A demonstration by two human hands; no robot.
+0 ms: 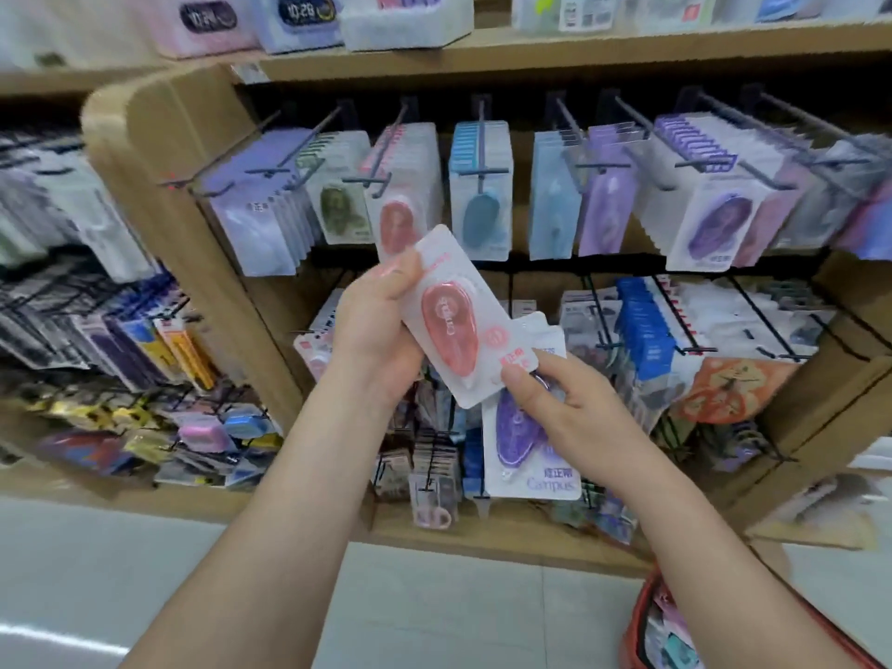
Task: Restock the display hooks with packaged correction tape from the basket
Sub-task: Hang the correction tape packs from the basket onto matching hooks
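My left hand (374,330) grips a pink correction tape pack (451,316), tilted, in front of the display. Just below it my right hand (562,398) holds a purple correction tape pack (519,446), its thumb also touching the pink pack's lower corner. Straight above the pink pack, the hook with matching pink packs (403,195) hangs in the upper row. The purple packs' hook (709,210) is further right. The red basket (675,625) shows at the bottom right corner with more packs inside.
Wooden shelving carries two rows of black hooks with blue packs (480,190), lilac packs (260,205) and others. A left rack (120,340) holds mixed stationery. Boxed clocks (299,16) sit on the top shelf. Grey floor (145,572) lies below.
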